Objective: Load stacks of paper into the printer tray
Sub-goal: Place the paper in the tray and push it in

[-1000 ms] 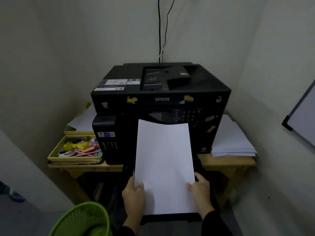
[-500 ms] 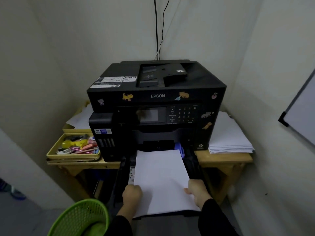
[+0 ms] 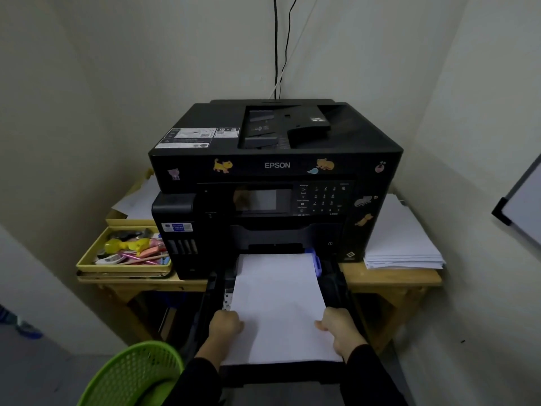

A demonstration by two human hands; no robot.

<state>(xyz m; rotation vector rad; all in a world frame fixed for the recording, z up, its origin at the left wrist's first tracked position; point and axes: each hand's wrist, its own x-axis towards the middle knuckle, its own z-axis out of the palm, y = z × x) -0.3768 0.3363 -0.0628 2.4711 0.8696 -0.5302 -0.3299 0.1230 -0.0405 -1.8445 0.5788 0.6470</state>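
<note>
since the earlier frames the paper stack has come down from an upright hold in front of the printer and now lies nearly flat in the pulled-out printer tray, with its far edge at the printer's front opening.

at the left edge of the wooden table sits a yellow organiser of small stationery, with loose sheets behind it. a green basket stands on the floor at the lower left.

the left hand rests on the near-left part of the paper stack, fingers curled down over the left edge; it grips or presses that edge, and the fingertips are hidden. the stack's long axis runs straight away from the person, into the printer, so any push to seat it goes forward along that axis. both hands sit at about the same depth, one on each long edge; neither is clearly nearer.

the right hand closes on the near-right edge, thumb on top of the sheet, fingers wrapped under or beside it. a blue edge guide stands touching the stack's far-right corner. judged from this, the stack appears to need squaring against that guide.

at the right edge of the table, beside the printer, a spare paper pile waits.
</note>
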